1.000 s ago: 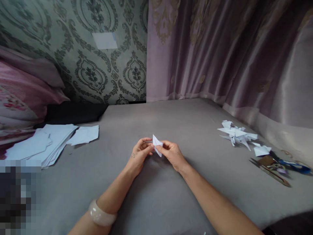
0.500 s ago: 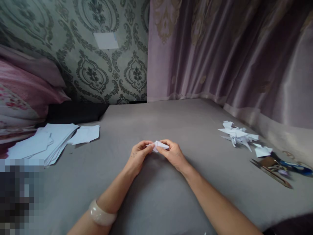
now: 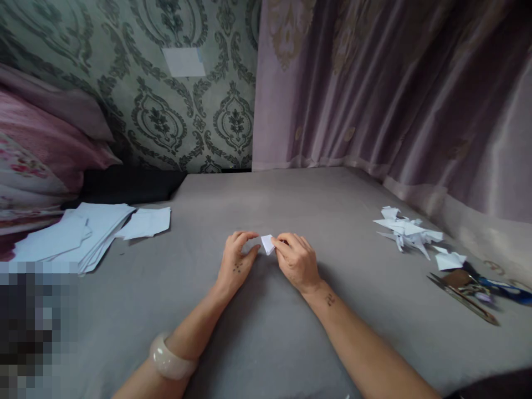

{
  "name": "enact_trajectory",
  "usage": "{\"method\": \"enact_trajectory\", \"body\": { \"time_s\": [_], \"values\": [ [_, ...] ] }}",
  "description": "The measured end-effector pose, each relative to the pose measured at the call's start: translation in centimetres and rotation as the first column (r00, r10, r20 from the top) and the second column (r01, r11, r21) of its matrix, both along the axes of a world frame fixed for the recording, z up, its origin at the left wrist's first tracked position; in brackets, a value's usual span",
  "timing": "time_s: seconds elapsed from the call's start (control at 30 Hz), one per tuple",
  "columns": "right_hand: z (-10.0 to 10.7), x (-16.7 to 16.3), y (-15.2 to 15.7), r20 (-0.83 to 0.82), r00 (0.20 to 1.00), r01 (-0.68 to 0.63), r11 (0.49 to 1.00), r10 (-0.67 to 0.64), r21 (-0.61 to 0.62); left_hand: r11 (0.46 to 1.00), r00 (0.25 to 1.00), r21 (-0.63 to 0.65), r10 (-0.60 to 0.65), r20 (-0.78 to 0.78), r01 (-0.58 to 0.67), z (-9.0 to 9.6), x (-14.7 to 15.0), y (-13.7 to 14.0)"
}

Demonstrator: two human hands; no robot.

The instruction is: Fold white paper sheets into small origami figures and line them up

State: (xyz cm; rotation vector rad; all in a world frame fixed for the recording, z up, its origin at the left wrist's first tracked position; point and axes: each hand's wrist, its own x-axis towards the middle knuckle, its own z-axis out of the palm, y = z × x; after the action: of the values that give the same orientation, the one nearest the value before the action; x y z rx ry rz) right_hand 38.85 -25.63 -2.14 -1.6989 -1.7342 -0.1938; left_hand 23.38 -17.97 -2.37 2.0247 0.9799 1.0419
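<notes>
A small folded piece of white paper [image 3: 267, 244] is pinched between the thumb and fingers of my right hand [image 3: 297, 260], above the grey surface. Just to its left, my left hand [image 3: 240, 257] has its thumb and fingers apart, with a narrow gap between the fingertips and the paper. A pale bangle [image 3: 171, 357] circles my left forearm.
Stacked white sheets [image 3: 97, 233] and a smaller paper pile [image 3: 146, 223] lie at the left. Folded white paper pieces [image 3: 409, 230] are heaped at the right, near scissors [image 3: 465, 299] and a blue-handled tool [image 3: 505, 289]. A curtain [image 3: 316, 83] hangs behind.
My left hand has let go of the folded paper and opened. My right hand keeps hold of the paper, which is now turned to another angle. The camera view has shifted slightly.
</notes>
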Motion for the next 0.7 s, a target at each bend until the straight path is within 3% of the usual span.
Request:
{"method": "enact_trajectory", "body": {
  "time_s": [0.1,0.23,0.47,0.7],
  "values": [
    [0.0,0.1,0.2,0.192,0.981,0.021,0.997,-0.008,-0.068,1.0,0.993,0.025,-0.001,-0.12,0.004,-0.2,-0.2,0.2],
    [-0.4,0.2,0.3,0.266,0.961,-0.024,0.98,0.078,-0.2,0.998,0.98,0.044,-0.035,-0.196,0.044,-0.7,-0.2,0.3],
    [0.2,0.6,-0.8,0.184,0.973,-0.067,0.931,0.141,-0.358,0.993,0.955,-0.009,-0.118,-0.271,0.12,-0.9,-0.3,0.3],
    [0.5,0.5,-0.9,0.061,0.995,-0.056,0.927,0.084,-0.371,0.992,0.931,-0.022,-0.125,-0.342,0.125,-0.7,-0.1,0.1]
  ]
}}
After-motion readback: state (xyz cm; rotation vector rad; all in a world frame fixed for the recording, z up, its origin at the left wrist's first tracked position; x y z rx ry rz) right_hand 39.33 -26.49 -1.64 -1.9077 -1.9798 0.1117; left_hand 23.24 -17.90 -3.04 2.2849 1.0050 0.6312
